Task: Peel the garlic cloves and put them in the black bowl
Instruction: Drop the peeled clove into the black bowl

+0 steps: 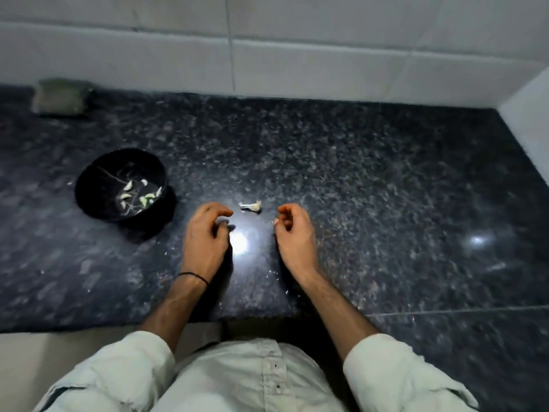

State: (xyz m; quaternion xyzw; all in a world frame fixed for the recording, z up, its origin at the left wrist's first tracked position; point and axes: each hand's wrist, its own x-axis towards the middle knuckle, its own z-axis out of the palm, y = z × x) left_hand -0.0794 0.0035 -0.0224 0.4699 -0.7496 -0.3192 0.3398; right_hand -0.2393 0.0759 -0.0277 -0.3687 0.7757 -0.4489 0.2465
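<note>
The black bowl (86, 185) is round, matte and deep. It sits on a polished dark stone counter (356, 188), speckled grey, with bright glare spots. Inside the bowl lie several peeled garlic cloves (139, 194), pale, smooth and crescent-shaped, among thin stringy bits.

To the right of the bowl a small papery garlic piece (252, 206), white and crumpled, rests on the stone. The left hand (205, 233) hovers between the bowl and that piece with its fingers loosely bent like a claw, gripping nothing I can see. The right hand (292, 233), farther right of the bowl, is loosely curled too, with nothing visible in it.

A thin black band (193, 276) circles the left wrist. Behind the bowl, against glossy white wall tiles (297, 55), lies a blurred greenish sponge (61, 96). Pale flecks dot the stone nearby.
</note>
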